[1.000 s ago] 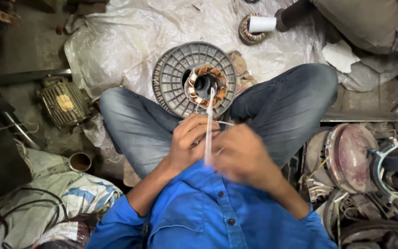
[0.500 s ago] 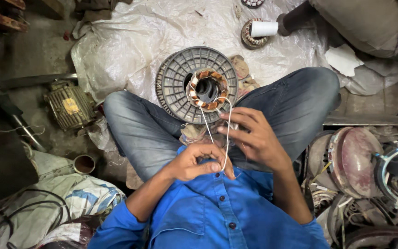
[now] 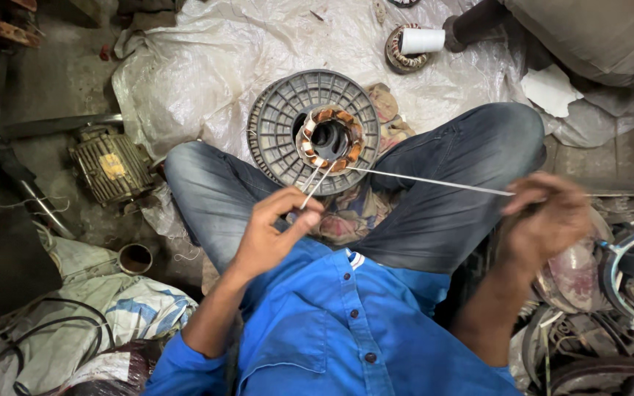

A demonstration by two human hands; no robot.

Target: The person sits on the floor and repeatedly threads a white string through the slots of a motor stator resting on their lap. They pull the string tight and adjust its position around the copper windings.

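Now thread (image 3: 427, 180) taut between hands

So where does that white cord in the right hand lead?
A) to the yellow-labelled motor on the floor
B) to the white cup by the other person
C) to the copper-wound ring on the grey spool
C: the white cord runs taut from the right hand to the copper-wound ring on the grey spool.

We are in a cluttered motor repair workshop, working seated on the floor. A wound stator (image 3: 329, 137) sits on a grey plastic spool (image 3: 277, 125) over a plastic sheet (image 3: 207, 66). An old electric motor (image 3: 110, 167) lies on the dirty concrete floor (image 3: 60, 81), with cables (image 3: 45, 330) and metal motor housings (image 3: 625, 271) piled around us.
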